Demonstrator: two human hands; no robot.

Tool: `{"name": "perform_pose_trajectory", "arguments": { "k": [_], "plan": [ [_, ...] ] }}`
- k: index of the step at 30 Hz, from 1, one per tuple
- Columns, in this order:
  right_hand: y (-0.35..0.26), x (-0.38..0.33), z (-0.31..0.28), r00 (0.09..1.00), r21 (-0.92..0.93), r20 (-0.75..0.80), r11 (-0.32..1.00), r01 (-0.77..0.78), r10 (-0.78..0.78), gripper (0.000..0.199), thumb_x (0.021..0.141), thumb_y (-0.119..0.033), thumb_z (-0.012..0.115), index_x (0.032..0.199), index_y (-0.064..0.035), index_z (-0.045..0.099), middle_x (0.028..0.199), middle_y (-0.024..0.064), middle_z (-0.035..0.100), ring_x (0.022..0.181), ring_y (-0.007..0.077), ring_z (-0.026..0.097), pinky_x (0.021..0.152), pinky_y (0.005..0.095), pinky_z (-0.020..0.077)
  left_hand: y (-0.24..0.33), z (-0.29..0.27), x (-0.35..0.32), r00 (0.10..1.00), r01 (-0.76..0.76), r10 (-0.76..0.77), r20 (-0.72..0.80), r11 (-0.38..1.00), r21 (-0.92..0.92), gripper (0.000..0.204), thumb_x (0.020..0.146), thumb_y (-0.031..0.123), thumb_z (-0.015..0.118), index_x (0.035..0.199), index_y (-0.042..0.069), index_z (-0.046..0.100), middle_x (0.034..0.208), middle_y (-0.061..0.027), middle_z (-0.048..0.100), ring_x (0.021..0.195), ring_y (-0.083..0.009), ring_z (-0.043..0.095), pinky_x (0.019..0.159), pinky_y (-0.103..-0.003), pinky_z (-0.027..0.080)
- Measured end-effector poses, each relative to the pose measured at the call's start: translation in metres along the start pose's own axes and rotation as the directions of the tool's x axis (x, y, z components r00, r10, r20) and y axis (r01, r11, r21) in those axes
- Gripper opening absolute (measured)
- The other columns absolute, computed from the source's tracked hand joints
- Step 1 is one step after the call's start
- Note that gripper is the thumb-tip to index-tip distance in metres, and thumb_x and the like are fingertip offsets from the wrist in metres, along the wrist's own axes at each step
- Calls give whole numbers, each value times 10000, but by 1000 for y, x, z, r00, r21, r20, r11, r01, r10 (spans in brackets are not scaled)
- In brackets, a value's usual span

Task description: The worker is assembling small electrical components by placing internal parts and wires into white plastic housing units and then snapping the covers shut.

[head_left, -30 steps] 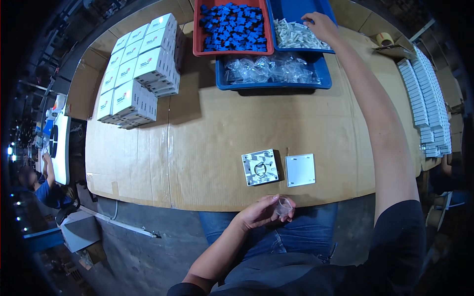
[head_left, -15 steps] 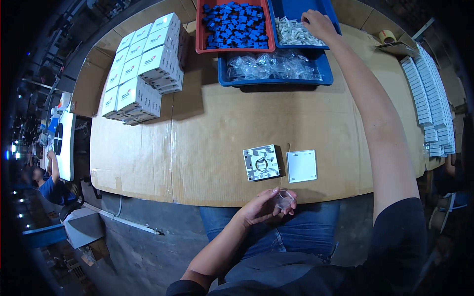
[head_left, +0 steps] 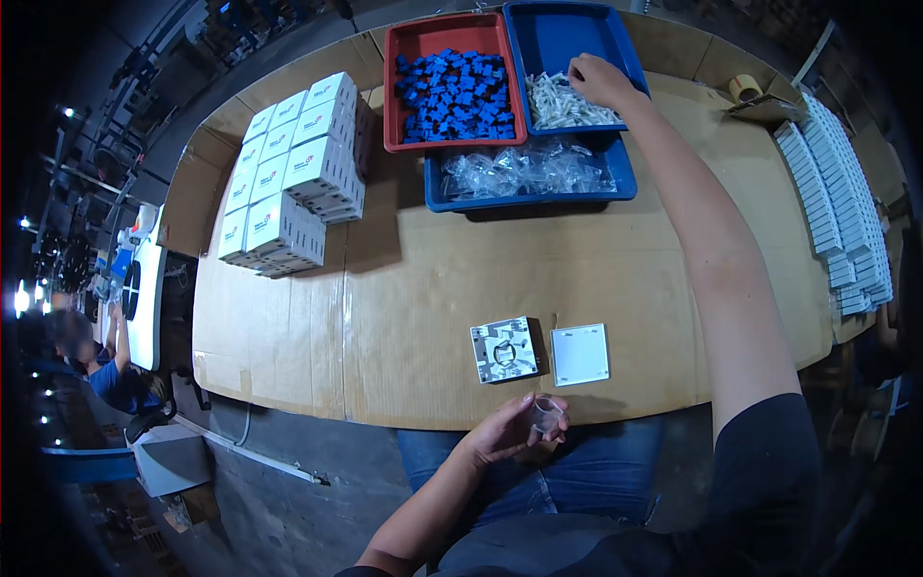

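Note:
Near the table's front edge, my left hand (head_left: 505,433) is closed around a small clear plastic cup (head_left: 546,413). My right hand (head_left: 601,81) reaches over the far blue tray (head_left: 574,31), at the small white plastic pieces (head_left: 562,108) in it. Its fingers are bent and closed; whatever they hold is hidden. Just beyond my left hand lies a square white box base (head_left: 517,367) with a grey-patterned insert and a round hole. To its right is a shallow white lid (head_left: 580,354), inner side up.
A red tray (head_left: 392,115) holds many blue plastic pieces. Clear plastic parts fill the nearer blue tray (head_left: 529,200). White boxes (head_left: 279,173) are stacked at the left, thin white stacks (head_left: 835,207) at the right. A tape roll (head_left: 743,88) sits far right. Another person (head_left: 120,370) works at left.
The whole view has tilted, so the table and trays sit lower in the picture. My right hand stays at the white pieces, and my left still holds the cup.

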State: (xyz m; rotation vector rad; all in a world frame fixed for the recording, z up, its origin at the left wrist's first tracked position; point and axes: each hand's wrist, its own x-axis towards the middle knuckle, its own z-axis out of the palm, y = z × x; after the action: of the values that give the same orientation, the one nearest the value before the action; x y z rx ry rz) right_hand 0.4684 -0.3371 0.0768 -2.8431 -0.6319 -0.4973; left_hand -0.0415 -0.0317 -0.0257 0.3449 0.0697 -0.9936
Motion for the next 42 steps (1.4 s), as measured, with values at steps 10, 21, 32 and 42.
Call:
{"name": "perform_pose_trajectory", "arguments": {
  "k": [10,21,32,42],
  "plan": [
    [-109,-139,-77,961,955,156,213,-206,231,293,977,-173,706,1246,-57,694,936,-8,677,734,38,525,722,210,458,-8,-11,-3,988,-152,152,-3,988,18,613,1068,468,550,1384,-57,557,1195,-156,687,980,-239,701,978,-428,564],
    [-272,-388,-83,851,886,458,-54,-460,256,127,951,-6,730,1070,19,692,939,89,742,815,96,667,700,252,537,-7,7,4,978,-75,97,-185,989,124,621,1081,564,464,1359,21,579,1139,-91,685,1014,-210,667,995,-424,539],
    [-296,-379,-127,755,704,648,298,-645,100,118,910,-20,753,1024,5,736,913,53,726,782,98,664,738,270,530,-17,5,3,974,-157,194,-120,952,263,503,1090,497,498,1259,41,628,1105,-95,706,1006,-224,678,972,-396,531],
    [-294,-379,-103,757,758,573,553,-345,-313,259,1044,-137,569,1053,88,698,1078,127,685,856,170,668,815,323,557,-21,12,-4,964,-191,233,-130,943,273,363,1098,384,541,1179,50,659,1025,-74,715,967,-205,687,961,-387,531]
  ]
}}
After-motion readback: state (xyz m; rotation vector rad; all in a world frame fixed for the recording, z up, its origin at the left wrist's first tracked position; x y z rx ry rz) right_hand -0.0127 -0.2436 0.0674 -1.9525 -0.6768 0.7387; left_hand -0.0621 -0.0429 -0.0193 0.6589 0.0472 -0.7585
